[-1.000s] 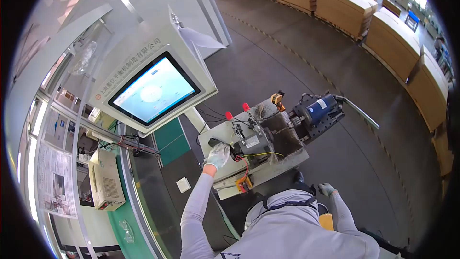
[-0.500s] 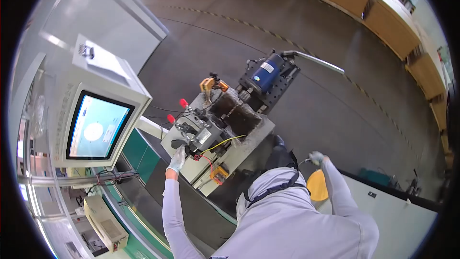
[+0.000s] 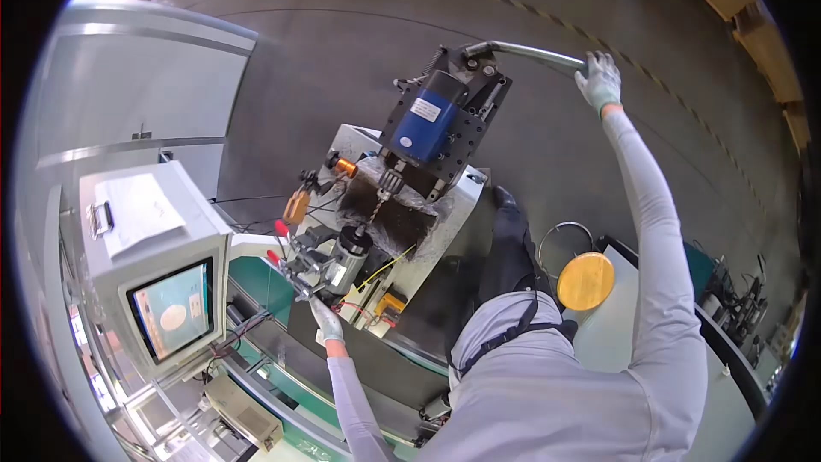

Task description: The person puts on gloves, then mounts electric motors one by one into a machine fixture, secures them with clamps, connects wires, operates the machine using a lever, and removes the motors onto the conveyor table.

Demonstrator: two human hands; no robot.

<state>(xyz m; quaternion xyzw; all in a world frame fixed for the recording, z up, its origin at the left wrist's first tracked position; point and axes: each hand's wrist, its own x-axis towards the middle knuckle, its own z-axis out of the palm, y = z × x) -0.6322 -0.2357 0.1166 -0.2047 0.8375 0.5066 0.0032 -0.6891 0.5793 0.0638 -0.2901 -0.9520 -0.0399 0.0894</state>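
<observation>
Lever (image 3: 539,55) of bare metal looked stiff, smooth, best taken near its free end, and jutted from beside the blue motor (image 3: 425,127). That end lay at my right hand (image 3: 601,82), grip wide. My left hand (image 3: 326,321) was beside the clamped grey part (image 3: 340,274); I couldn't tell whether it held anything.

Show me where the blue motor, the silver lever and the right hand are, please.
Blue motor (image 3: 422,130): head view, on its blue casing.
Silver lever (image 3: 539,54): head view, about midway along its tube.
Right hand (image 3: 603,84): head view, on the back of the glove.
</observation>
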